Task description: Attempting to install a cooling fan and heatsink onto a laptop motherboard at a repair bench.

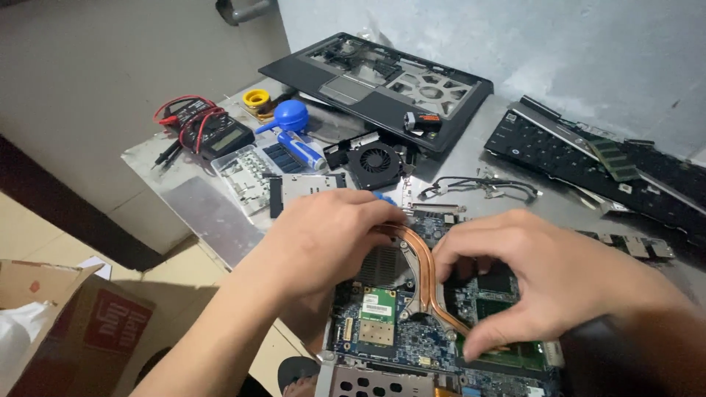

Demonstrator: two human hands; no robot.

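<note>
Both hands rest on the laptop board [412, 342] at the near middle of the bench [213, 213]. The left hand [323, 235] lies curled over the copper heat pipe [423, 257] near its fins. The right hand [515, 272] pinches the pipe's near end between thumb and fingers. It looks best to lift both ends evenly and slowly, so the thin pipe does not bend. Just beyond the hands sits a small black fan [376, 163], with a keyboard [588, 165] at the far right.
</note>
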